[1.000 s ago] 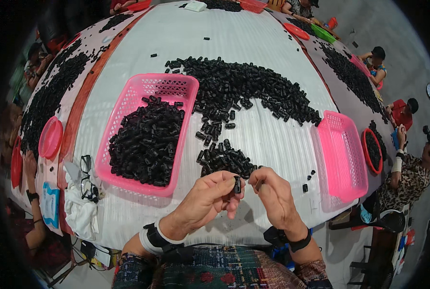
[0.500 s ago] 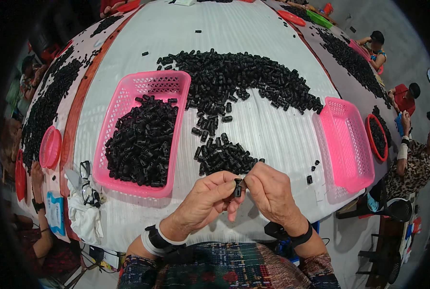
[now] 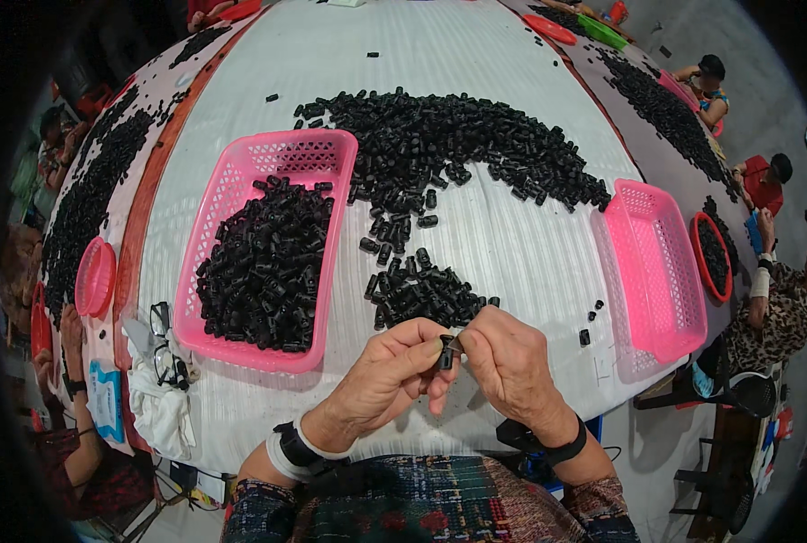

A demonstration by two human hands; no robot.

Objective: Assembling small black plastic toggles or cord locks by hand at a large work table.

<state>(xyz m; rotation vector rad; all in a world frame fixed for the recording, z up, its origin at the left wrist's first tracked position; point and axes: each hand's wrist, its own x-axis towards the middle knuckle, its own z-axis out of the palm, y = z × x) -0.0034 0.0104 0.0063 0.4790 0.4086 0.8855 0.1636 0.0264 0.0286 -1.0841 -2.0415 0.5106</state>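
Low in front of me, my left hand [image 3: 381,376] pinches a small black cylindrical plastic part [image 3: 446,358] upright between thumb and fingers. My right hand [image 3: 509,362] is closed beside it, fingertips against the part's top. A thin grey blade-like piece [image 3: 456,345] shows at these fingertips; most of it is hidden. Just beyond my hands lies a small pile of similar black parts [image 3: 426,294]. A much larger pile [image 3: 458,136] curves across the table behind it. To the left, a pink basket [image 3: 186,299] is heaped with black parts [image 3: 263,262].
At the right stands another pink basket [image 3: 639,262] with no parts visible inside. A few loose parts [image 3: 584,337] lie near it. Eyeglasses [image 3: 161,344] and white cloth [image 3: 161,412] rest at the left edge. Several people sit around neighbouring tables with black piles [image 3: 666,113].
My view has shifted very slightly. Both hands keep nearly the same hold on the black part. At the left, a co-worker's hand has moved a little.
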